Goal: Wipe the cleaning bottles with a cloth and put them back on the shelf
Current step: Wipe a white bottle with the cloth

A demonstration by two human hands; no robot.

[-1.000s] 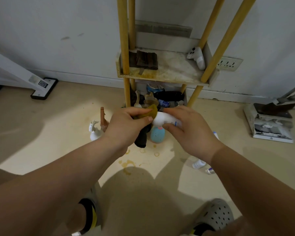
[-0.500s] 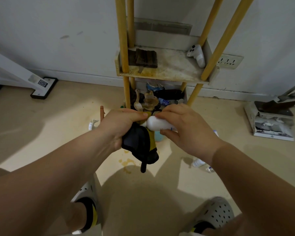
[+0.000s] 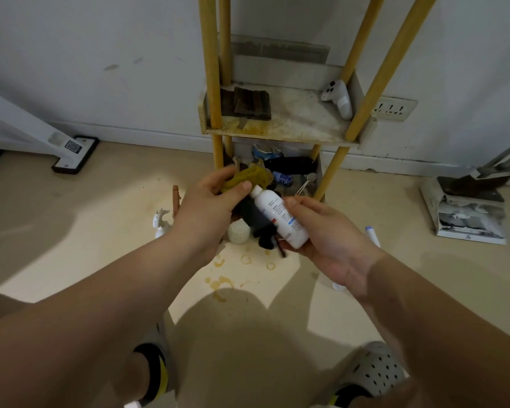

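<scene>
Two hands before the cluttered shelf [image 3: 280,132]: left hand [image 3: 206,207] grips the cloth [image 3: 248,179], right hand [image 3: 330,240] clasps the white bottle [image 3: 280,219], now turned, label showing.

**Plastic, cloth and stained board**

The bottle [image 3: 280,219] looks like smooth white plastic with a soft sheen and a printed label. The cloth [image 3: 249,176] is limp, matt fabric, mustard above and dark below. The shelf [image 3: 289,125] has yellow, wood-like poles and a dull, pale board blotched with brownish stains. The floor [image 3: 86,207] is smooth beige with ring stains. The shoe [image 3: 374,369], near right, looks like matt grey perforated foam.
</scene>
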